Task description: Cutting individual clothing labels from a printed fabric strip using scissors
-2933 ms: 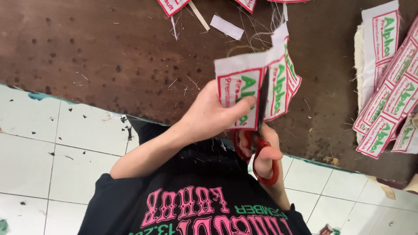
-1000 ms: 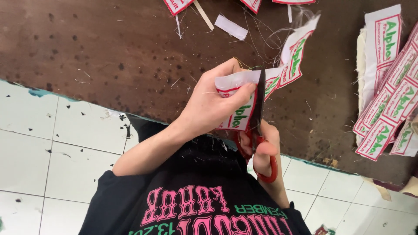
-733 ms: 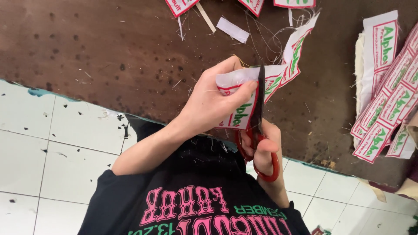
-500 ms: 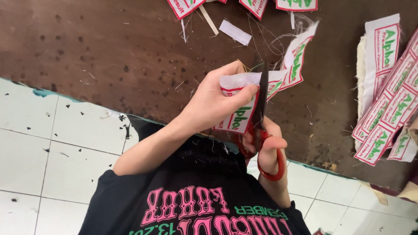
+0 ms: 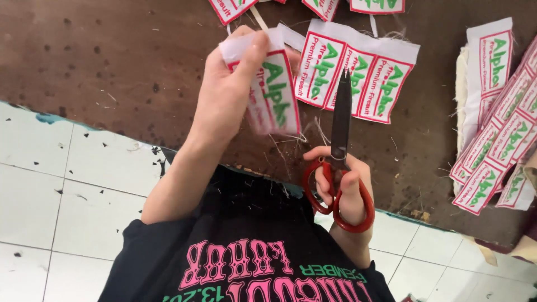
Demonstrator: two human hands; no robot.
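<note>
Labels are what your hands are busy with. Your left hand (image 5: 232, 92) is gripping one cut label (image 5: 268, 92), a white cloth piece with a red edge and green and red print. Your fingers are curling over its top and your thumb is pressing on the front, so the hand is closed tight on it. The label is hanging down from your hand, and it looks a bit blurry.

Your right hand (image 5: 347, 190) is holding the scissors (image 5: 338, 162) with red handles. Your fingers are sitting inside the red rings and squeezing them together. The dark blades are closed and pointing up, away from you.

Just past the blade tips, a strip of labels (image 5: 358, 72) is lying flat on the brown table (image 5: 112, 67). It is showing three labels side by side in one piece of white cloth. The scissor tips are lying over the strip near its middle. The strip is sitting just to the right of the label in your left hand, and I cannot tell if they are touching.

Over on the right side of the table, a pile of labels (image 5: 498, 128) is lying well apart from both hands. More labels (image 5: 229, 8) are peeking in at the top edge. Loose threads are lying around on the table. Below the table, you are seeing white floor tiles (image 5: 50, 190) and your black shirt (image 5: 246, 251).
</note>
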